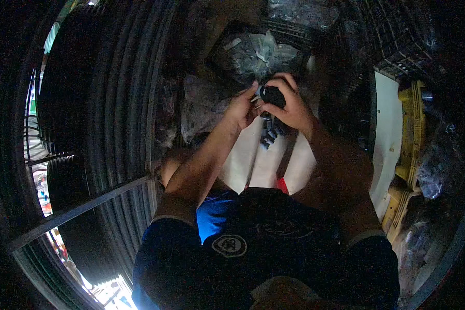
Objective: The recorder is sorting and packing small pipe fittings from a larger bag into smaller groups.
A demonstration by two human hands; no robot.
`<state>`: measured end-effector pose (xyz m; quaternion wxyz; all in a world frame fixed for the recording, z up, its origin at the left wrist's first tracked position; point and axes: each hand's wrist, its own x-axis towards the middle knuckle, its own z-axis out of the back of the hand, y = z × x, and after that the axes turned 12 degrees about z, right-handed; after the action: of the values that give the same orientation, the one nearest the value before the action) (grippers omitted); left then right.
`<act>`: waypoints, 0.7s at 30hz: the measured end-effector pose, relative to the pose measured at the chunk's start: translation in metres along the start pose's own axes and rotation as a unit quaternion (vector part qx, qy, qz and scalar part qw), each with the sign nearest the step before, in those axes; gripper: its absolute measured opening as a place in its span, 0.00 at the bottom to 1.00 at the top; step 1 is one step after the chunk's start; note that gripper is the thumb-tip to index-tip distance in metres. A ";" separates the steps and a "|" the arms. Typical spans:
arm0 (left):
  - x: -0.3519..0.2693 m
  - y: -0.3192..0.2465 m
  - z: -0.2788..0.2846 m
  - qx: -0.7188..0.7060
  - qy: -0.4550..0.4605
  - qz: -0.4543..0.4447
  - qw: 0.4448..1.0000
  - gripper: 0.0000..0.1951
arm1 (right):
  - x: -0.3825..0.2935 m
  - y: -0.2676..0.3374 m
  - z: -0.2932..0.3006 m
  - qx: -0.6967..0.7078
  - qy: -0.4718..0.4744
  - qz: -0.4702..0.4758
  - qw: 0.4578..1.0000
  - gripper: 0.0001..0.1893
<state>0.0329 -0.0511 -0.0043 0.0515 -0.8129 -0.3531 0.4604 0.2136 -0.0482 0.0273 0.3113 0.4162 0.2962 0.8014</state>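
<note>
Raised together in front of me, both hands meet at a black rounded part [274, 97], blurred and dark. My right hand [294, 108] curls its thumb and fingers around that part from the right. At its left edge, the thumb and fingers of my left hand [242, 106] are pinched around a small pale piece [255, 99], too blurred to name exactly. Below the hands, several small dark pieces [270, 133] lie in a cluster on a whitish surface [263, 166] between my legs. Some of that cluster is hidden under my right hand.
Beyond my hands sits a dark crate [290, 33] near a clear plastic bag [255, 54] with contents. More plastic bags [203, 102] lie to the left. Ribbed dark coils [128, 97] and a metal bar [81, 205] flank that side. Yellow crates [410, 131] stand right.
</note>
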 end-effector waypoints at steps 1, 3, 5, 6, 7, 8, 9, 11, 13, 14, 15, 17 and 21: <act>0.000 -0.004 0.000 -0.027 0.009 0.005 1.000 0.14 | 0.005 0.001 -0.001 0.042 0.012 0.050 0.998 0.27; 0.010 -0.012 0.014 -0.020 0.066 0.023 0.997 0.14 | 0.006 -0.003 -0.005 0.078 0.012 0.041 0.996 0.23; 0.018 -0.015 0.005 0.028 0.092 0.000 0.995 0.12 | 0.007 -0.002 -0.004 0.031 -0.020 0.044 0.998 0.23; 0.020 -0.013 -0.003 0.028 0.062 0.026 0.997 0.10 | 0.007 0.002 -0.004 -0.025 -0.054 0.042 0.997 0.24; 0.017 -0.013 -0.014 0.033 0.061 0.030 0.997 0.10 | 0.008 0.001 -0.003 -0.025 -0.060 0.039 0.997 0.24; 0.012 -0.010 -0.025 0.033 0.044 0.017 0.998 0.10 | 0.006 -0.002 -0.001 -0.036 -0.066 0.012 0.997 0.24; 0.009 -0.010 -0.031 0.034 0.029 0.002 0.999 0.10 | 0.006 -0.003 0.000 -0.047 -0.072 -0.011 0.996 0.25; 0.019 -0.007 -0.019 0.060 0.036 0.012 0.998 0.10 | 0.005 -0.004 -0.007 -0.072 -0.123 0.004 0.990 0.24; 0.017 0.000 -0.027 0.083 0.051 -0.017 0.995 0.09 | 0.002 -0.010 -0.003 -0.030 -0.185 -0.063 0.980 0.22; 0.017 0.004 -0.032 0.093 0.054 -0.012 0.994 0.09 | -0.002 -0.011 0.000 -0.034 -0.196 -0.067 0.978 0.22; 0.013 0.006 -0.037 0.091 0.061 -0.040 0.993 0.09 | -0.003 -0.007 0.002 -0.022 -0.185 -0.082 0.979 0.20; 0.012 0.011 -0.040 0.100 0.070 -0.065 0.990 0.09 | -0.003 -0.004 0.001 -0.011 -0.185 -0.099 0.978 0.18; 0.009 0.005 -0.022 0.254 0.043 -0.200 0.945 0.13 | -0.011 -0.026 -0.034 0.061 -0.282 -0.237 0.928 0.17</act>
<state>0.0559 -0.0433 -0.0001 0.3622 -0.7045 -0.3775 0.4795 0.1964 -0.0477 -0.0137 0.5368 0.5608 0.3350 0.5340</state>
